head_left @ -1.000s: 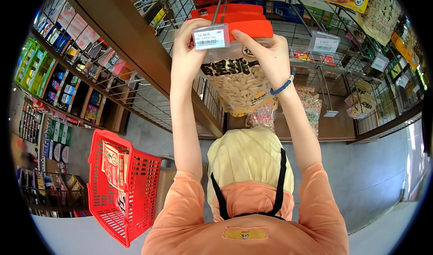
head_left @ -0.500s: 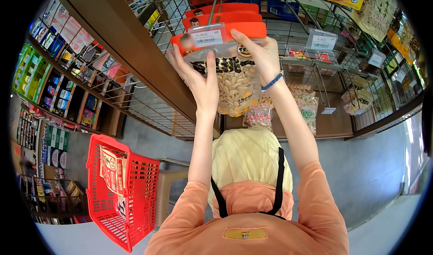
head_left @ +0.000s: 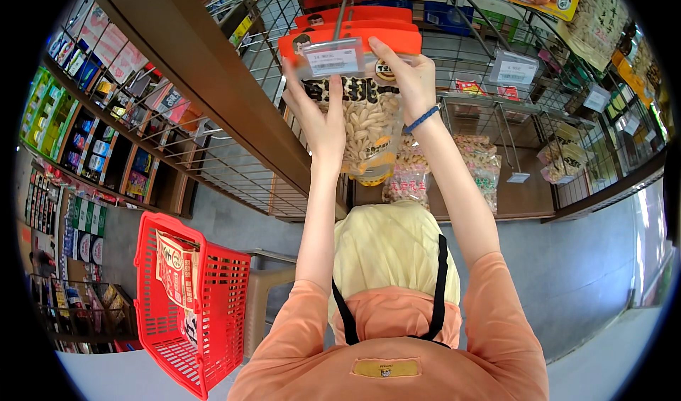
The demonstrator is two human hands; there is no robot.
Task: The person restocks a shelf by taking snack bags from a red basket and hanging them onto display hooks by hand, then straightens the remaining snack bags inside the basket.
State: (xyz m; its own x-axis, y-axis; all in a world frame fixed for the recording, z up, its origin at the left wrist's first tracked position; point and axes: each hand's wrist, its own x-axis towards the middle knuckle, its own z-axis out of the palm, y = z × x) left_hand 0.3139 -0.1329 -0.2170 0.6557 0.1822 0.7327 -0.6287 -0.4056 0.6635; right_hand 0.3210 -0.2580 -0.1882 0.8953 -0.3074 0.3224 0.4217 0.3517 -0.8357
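Note:
A clear-fronted snack bag (head_left: 370, 121) with a red top and pale shelled-looking pieces inside hangs on a hook rod of the wire rack. My left hand (head_left: 320, 121) grips its left side, fingers up near the red top and thumb on the front. My right hand (head_left: 411, 81) pinches its upper right edge, thumb up beside the price tag; a blue braided band circles that wrist. The plastic price tag holder (head_left: 333, 59) sits in front of the bag's top, between my hands. Behind it hang more red-topped bags (head_left: 383, 28) of the same look.
A red shopping basket (head_left: 225, 280) with packets inside stands at lower left, beside a beige stool (head_left: 257, 294). Pink-printed nut bags (head_left: 477, 167) lie on the rack's low shelf. A brown post (head_left: 191, 81) rises close to my left hand. More packets (head_left: 596, 21) hang at right.
The red tops of the bags and the price tag appear shifted slightly right in view. My left fingers have moved slightly right along with the bag. Both hands keep their grip.

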